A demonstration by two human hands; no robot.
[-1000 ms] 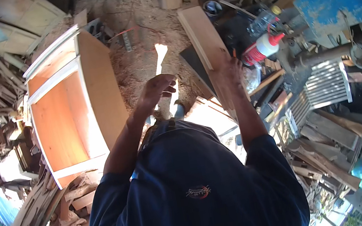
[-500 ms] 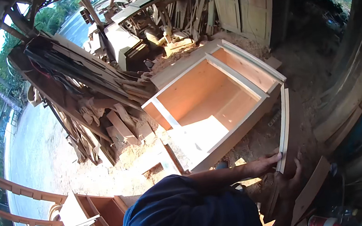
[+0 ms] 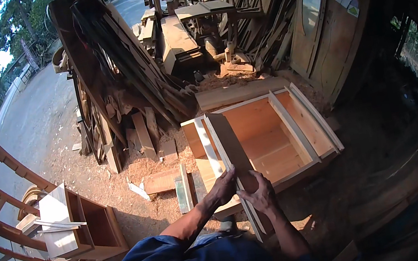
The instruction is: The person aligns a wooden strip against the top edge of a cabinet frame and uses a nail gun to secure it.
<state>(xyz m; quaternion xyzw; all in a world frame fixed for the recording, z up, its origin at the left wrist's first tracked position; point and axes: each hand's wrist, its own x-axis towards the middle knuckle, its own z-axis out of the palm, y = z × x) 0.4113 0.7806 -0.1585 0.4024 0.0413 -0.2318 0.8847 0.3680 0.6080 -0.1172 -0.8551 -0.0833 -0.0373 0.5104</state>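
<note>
A long wooden board (image 3: 231, 149) with a pale edge strip is held up in front of me, slanting across the left part of a wooden cabinet frame (image 3: 292, 127). My left hand (image 3: 223, 188) grips the board's left edge, fingers closed round it. On its right side my right hand (image 3: 260, 193) is closed on the same board, slightly lower, with the thumb along its face. The cabinet frame lies on the ground, its openings facing up, with pale rails across it and an orange-brown inside. The board hides part of its left opening.
Beside me on the left stands a small wooden cabinet (image 3: 98, 226) with thin strips on top. Stacked planks (image 3: 122, 73) lean at the far left. A wooden door (image 3: 332, 21) stands at the back right. Offcuts (image 3: 165, 181) and shavings cover the ground.
Both hands have carried the board from the right side over to the front of the cabinet frame, where it crosses the left part. My view has turned right.
</note>
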